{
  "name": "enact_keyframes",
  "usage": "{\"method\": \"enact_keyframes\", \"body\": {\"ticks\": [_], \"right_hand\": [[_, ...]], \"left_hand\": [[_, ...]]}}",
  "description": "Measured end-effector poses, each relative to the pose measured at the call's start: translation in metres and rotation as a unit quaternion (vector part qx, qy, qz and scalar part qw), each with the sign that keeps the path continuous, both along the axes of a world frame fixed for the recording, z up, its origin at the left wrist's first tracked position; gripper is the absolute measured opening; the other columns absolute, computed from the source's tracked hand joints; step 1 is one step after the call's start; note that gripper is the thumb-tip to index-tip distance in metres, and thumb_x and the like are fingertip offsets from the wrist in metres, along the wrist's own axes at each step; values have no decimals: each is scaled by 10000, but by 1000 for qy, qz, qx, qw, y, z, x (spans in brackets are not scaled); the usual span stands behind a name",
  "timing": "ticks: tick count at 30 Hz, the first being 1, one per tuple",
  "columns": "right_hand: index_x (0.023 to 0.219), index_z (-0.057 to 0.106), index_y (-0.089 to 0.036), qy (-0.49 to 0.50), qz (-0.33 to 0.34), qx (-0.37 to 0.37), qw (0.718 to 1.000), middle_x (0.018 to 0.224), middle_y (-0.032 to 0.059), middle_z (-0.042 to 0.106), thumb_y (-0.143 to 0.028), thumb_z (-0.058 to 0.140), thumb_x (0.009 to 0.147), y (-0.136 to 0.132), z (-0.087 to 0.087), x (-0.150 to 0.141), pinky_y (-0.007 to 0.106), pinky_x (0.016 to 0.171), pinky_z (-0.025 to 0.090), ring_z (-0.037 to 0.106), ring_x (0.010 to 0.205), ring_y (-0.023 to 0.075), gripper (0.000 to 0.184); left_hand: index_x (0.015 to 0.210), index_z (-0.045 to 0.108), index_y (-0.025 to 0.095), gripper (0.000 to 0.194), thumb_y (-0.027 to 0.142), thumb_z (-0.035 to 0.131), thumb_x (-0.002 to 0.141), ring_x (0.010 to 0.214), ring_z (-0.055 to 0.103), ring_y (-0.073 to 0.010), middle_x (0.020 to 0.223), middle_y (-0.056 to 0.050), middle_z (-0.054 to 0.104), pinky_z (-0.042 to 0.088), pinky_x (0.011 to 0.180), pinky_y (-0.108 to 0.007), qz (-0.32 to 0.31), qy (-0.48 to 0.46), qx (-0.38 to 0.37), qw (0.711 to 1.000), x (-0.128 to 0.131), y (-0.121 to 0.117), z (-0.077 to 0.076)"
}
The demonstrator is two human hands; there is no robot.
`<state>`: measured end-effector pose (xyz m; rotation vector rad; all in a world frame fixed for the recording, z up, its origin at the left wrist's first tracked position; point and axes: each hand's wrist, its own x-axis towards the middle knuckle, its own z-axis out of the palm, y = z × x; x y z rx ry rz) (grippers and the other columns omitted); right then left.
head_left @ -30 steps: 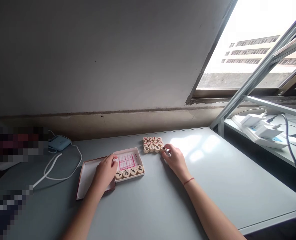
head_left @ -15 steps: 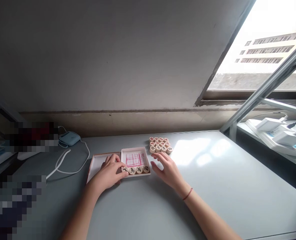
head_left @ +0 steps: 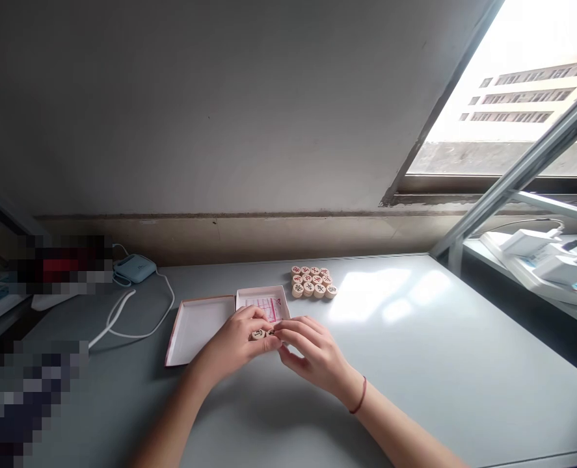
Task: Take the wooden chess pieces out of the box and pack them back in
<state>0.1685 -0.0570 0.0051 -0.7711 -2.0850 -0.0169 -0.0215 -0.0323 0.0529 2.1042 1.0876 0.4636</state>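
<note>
The left hand [head_left: 242, 337] and the right hand [head_left: 321, 354] come together over the near side of the open box [head_left: 248, 294], their fingertips touching or almost touching. In the box, 2 round pieces [head_left: 258, 335] with black characters are partly visible between the left thumb and fingers; I cannot tell if either hand grips a piece. The lid [head_left: 201, 328] lies just beside the box, on its left. Behind the right hand, 12 other pieces [head_left: 313, 282] stand close together on the table [head_left: 405, 370], in 3 rows of 4.
</note>
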Motion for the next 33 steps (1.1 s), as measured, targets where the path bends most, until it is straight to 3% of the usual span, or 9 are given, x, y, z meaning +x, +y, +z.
{"method": "enact_keyframes", "body": {"ticks": [2, 5, 9, 12, 17, 29, 33], "right_hand": [[1039, 566, -219, 0, -17, -8, 1000, 943, 59, 683, -102, 541, 850, 4, -1, 6, 298, 704, 509, 612, 797, 157, 224], [995, 602, -212, 7, -110, -24, 994, 895, 73, 657, -142, 502, 873, 14, -6, 22, 297, 685, 502, 611, 797, 175, 172], [914, 628, -207, -63, -233, -112, 964, 707, 27, 626, -184, 442, 892, 25, -20, 40, 240, 523, 411, 570, 584, 139, 188], [889, 631, -206, -103, -257, -162, 947, 681, 16, 635, -191, 423, 879, 29, -31, 44, 228, 476, 349, 536, 512, 122, 209], [875, 630, -209, -103, -250, -180, 946, 769, 34, 656, -167, 428, 852, 31, -35, 42, 224, 506, 374, 561, 568, 128, 208], [1009, 626, -216, -87, -224, -210, 948, 839, 37, 626, -195, 425, 878, 30, -32, 44, 251, 543, 442, 546, 549, 120, 241], [1040, 595, -205, -62, -216, -226, 948, 832, 34, 620, -221, 424, 883, 29, -29, 44, 248, 530, 444, 544, 522, 114, 233]], "left_hand": [[907, 714, 289, 316, 536, 521, 867, 1040, 529, -227, 1017, -28, 604, 444, 925, -344, 35, 25, 43, 998, -3, 4, -5], [965, 706, 286, 317, 482, 467, 897, 1039, 538, -246, 985, -46, 595, 432, 938, -380, 145, 73, 96, 982, -14, 12, -12], [1057, 681, 253, 363, 372, 365, 923, 871, 614, -212, 940, -56, 621, 462, 811, -317, 233, 135, 58, 961, -24, 22, -22], [1044, 672, 265, 329, 344, 383, 906, 811, 626, -196, 882, -36, 662, 439, 724, -271, 222, 163, 43, 960, -23, 25, -29], [934, 666, 256, 259, 233, 421, 852, 748, 630, -184, 816, -11, 704, 375, 629, -237, 226, 188, 20, 956, -16, 24, -33], [907, 638, 244, 245, 215, 401, 851, 731, 611, -185, 791, -16, 682, 384, 644, -248, 231, 192, -4, 954, -12, 19, -27], [915, 670, 237, 313, 324, 371, 893, 860, 599, -212, 884, -53, 623, 430, 778, -300, 212, 190, 42, 958, -15, 16, -22]]}}
